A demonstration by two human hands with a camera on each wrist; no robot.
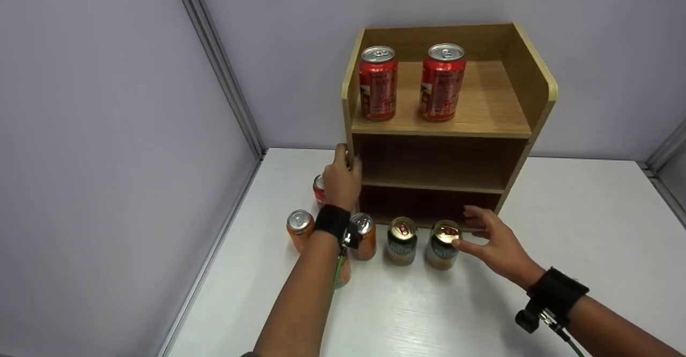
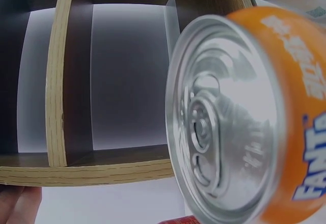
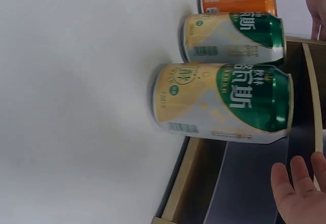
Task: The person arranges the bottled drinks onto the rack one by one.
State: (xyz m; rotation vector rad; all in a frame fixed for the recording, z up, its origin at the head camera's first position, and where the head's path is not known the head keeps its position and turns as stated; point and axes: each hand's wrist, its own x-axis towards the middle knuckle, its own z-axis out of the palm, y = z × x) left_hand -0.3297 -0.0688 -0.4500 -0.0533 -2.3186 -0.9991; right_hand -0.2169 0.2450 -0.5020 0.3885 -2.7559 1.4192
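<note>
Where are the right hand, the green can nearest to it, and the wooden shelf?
Right hand [image 1: 498,245], head view: back of the hand.
Nearest green can [image 3: 222,103], right wrist view: middle of its printed side.
Wooden shelf [image 1: 490,99], head view: bare part of its top board.

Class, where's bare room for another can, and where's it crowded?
Free: top shelf, right of its two red cans; middle shelf beneath; white table, right of the right hand. Crowded: near the left hand, with orange cans and another red can; green cans alongside.
</note>
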